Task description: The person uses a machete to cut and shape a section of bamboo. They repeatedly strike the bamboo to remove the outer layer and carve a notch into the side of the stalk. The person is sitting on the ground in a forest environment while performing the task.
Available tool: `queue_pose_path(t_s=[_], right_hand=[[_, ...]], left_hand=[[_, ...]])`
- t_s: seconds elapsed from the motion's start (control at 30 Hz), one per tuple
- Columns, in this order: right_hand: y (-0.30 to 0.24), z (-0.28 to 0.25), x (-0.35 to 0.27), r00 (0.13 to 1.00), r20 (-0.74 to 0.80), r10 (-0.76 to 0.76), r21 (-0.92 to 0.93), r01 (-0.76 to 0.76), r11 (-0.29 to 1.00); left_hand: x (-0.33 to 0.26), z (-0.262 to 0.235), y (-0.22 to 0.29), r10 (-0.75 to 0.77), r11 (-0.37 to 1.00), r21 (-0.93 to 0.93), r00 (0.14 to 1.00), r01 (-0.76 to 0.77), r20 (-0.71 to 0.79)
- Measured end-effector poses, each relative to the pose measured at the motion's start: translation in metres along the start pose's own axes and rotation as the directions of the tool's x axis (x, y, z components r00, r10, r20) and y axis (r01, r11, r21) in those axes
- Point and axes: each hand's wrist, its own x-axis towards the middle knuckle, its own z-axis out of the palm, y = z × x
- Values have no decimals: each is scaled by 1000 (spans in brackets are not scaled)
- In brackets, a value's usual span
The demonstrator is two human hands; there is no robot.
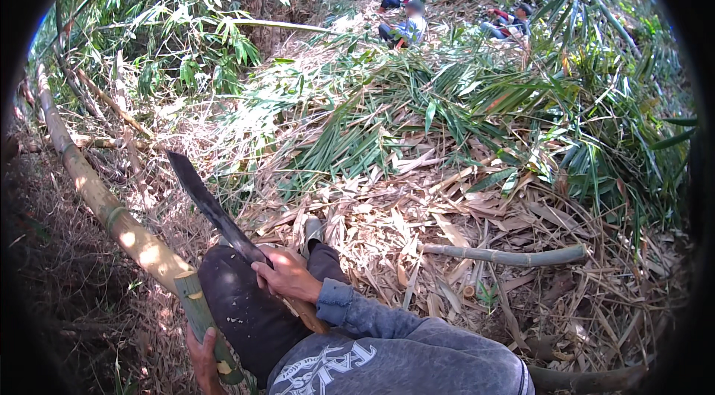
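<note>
1. Green bamboo formed the short bamboo section (pixel 197 313), which stood at a tilt beside the person's left thigh.
2. The left hand (pixel 202 361) was closed around the lower part of this section; the thumb lay on the near side, and the remaining grip was partly hidden.
3. The right hand (pixel 287 274) was clamped on the machete (pixel 216 209) near the base of its dark blade. The blade extended up and to the left above the dark trousers (pixel 249 306), apart from the section.
4. A long bamboo pole (pixel 134 235) ran behind the section's upper end; contact between them could not be determined.
5. A thinner bamboo length (pixel 514 255) lay at right on dry leaf litter (pixel 447 220).
6. Beyond the cut green leaves (pixel 350 142), three people (pixel 412 26) sat in the background.
</note>
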Motion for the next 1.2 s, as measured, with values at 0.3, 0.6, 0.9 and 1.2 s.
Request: queue_pose_path(t_s=[0.3, 0.6, 0.9, 1.2], right_hand=[[-1, 2, 2, 1000, 16, 4, 27, -5, 1000], [1, 3, 6, 1000, 20, 21, 36, -22, 999], [2, 5, 11, 995, 46, 85, 29, -87, 996], [3, 7, 18, 994, 41, 105, 35, -106, 994]], left_hand=[[0, 2, 4, -26, 1000, 12, 998, 27, -48], [13, -7, -22, 35, 999, -8, 999, -35, -29], [14, -10, -24, 13, 1000, -9, 999, -14, -45], [22, -21, -37, -5, 1000, -11, 999, 4, -54]])
